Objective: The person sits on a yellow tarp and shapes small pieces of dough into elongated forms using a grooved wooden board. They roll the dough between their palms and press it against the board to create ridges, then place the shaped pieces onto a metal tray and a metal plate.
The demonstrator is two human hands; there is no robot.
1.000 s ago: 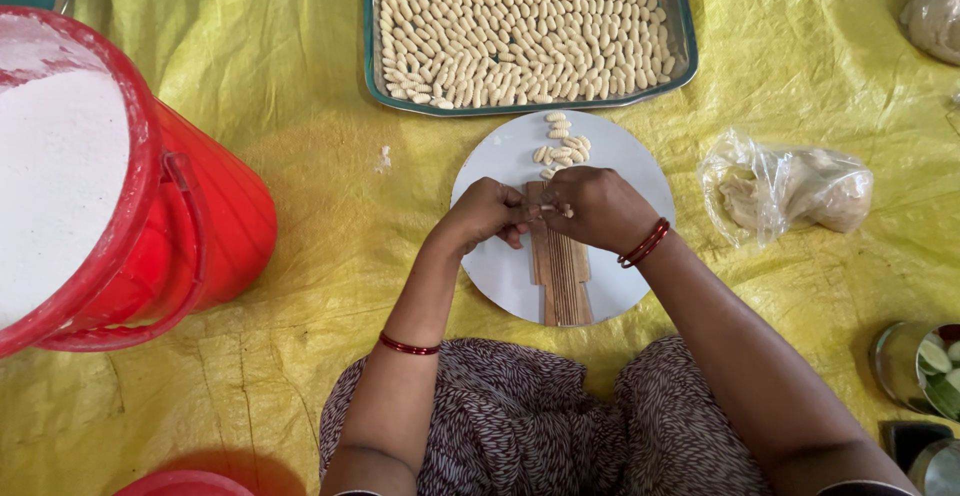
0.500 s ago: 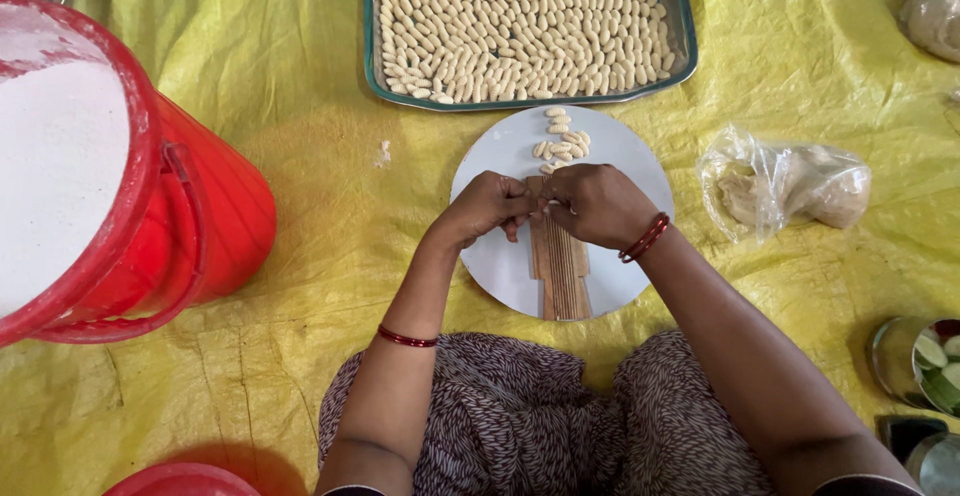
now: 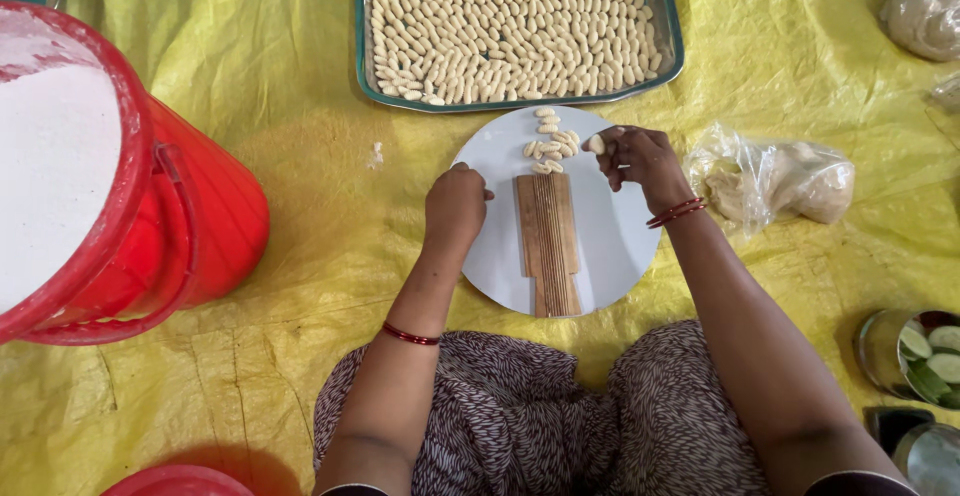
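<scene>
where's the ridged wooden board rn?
Head view, centre: the ridged wooden board lies flat on the white plate, between the left hand and right hand, just below loose dough pieces.

A single camera sits on the person's head and looks almost straight down past the forearms and lap to the yellow sheet (image 3: 300, 186) spread on the floor. It is close, so the white plate (image 3: 620, 246) lies mid-frame. The metal tray (image 3: 362, 66) touches the top edge, and the red bucket (image 3: 190, 246) is cut off at the left.
</scene>
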